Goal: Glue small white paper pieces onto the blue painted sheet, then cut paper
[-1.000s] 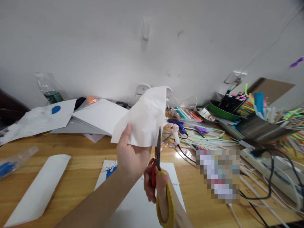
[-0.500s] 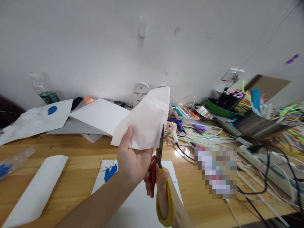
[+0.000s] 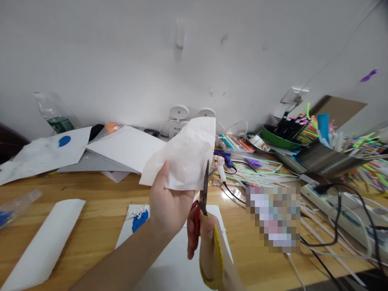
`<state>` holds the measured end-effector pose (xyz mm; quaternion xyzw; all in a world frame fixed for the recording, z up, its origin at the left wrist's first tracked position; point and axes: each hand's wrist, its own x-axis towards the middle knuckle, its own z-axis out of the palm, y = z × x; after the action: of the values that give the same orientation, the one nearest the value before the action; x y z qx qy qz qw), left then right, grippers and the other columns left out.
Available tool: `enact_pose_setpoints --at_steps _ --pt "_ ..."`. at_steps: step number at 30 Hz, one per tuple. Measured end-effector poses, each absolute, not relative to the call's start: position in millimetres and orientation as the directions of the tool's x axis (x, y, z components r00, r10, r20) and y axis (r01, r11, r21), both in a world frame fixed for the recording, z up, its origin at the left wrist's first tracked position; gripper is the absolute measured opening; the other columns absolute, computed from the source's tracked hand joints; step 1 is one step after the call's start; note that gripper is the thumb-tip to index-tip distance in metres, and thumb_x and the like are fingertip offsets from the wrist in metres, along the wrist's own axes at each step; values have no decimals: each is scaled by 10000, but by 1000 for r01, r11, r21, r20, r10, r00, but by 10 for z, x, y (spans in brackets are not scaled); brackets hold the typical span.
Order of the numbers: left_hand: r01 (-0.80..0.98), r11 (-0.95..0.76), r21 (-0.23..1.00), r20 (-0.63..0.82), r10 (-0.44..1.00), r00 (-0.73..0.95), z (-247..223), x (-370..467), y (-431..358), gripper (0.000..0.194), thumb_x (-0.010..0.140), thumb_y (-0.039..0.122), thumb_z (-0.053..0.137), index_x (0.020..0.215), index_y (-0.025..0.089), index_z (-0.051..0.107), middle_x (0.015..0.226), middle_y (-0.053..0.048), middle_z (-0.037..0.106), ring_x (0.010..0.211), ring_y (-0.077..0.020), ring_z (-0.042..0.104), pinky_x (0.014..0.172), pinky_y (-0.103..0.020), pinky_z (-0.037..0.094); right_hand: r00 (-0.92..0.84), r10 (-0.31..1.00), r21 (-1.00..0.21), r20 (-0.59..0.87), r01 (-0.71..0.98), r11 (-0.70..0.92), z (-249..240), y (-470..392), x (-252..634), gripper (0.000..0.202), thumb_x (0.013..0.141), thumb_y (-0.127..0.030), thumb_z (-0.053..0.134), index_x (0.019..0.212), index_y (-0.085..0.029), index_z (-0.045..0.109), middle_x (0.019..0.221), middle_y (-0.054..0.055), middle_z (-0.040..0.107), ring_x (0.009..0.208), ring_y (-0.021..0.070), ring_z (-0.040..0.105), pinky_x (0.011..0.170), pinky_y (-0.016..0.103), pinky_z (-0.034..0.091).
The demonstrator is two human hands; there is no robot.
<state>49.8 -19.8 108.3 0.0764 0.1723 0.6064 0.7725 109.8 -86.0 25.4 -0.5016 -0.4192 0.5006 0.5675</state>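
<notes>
My left hand grips a white sheet of paper from below, its thumb on the near face and its fingers behind. My right hand is closed through the handles of a pair of scissors, one handle red and the other yellow. The blades point up along the paper's right edge, near its lower right corner. Whether the blades bite into the paper cannot be made out. Beneath both hands lies a white board with blue clay and small white bits on it.
A curled white paper strip lies at left on the wooden table. White boards and a plastic bottle stand behind. At right are a glue gun, markers, a green bowl and a power strip with cables.
The paper's top edge has tipped slightly lower. The scissors' handles have spread a little, and the right-hand fingers have straightened somewhat. My left hand keeps its hold.
</notes>
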Motion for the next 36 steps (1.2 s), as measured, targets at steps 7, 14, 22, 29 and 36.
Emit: enact_pose_setpoints --at_steps 7,14,22,29,36 --pt "-906 261 334 -152 963 222 1096 499 -195 333 829 254 430 1127 160 543 1076 -83 632 1026 -213 564 895 -303 454 181 983 -995 -9 -97 9 177 -900 1085 577 689 -738 306 584 -176 385 388 -89 286 253 36 319 258 143 221" --pt "-926 239 292 -159 967 200 1104 491 -184 312 831 231 430 1102 154 562 1033 -83 653 975 -202 594 792 -261 512 134 978 -983 -157 -116 -141 240 -829 1111 653 496 -835 371 537 -183 372 340 -102 276 202 39 296 201 154 222" --pt "-925 271 267 -230 950 212 1120 482 -199 296 828 220 434 1073 146 582 978 -83 674 925 -202 618 780 -276 519 84 992 -977 -100 -196 -82 307 -874 1121 660 542 -834 308 564 -178 378 398 -87 299 269 22 276 254 147 198" --pt "-907 351 233 -218 928 303 1121 509 -277 325 838 246 406 1092 132 574 985 -84 672 939 -184 612 830 -257 488 46 991 -962 -122 -252 -107 158 -834 1200 709 481 -852 333 627 -165 432 478 -61 390 284 30 324 268 174 262" --pt "-880 398 260 -203 913 353 1097 494 -290 349 840 269 397 1106 119 568 978 -82 674 954 -182 605 837 -246 475 106 994 -997 -14 -75 -6 88 -836 1259 678 572 -824 288 620 -169 459 484 -42 389 342 63 371 300 191 295"
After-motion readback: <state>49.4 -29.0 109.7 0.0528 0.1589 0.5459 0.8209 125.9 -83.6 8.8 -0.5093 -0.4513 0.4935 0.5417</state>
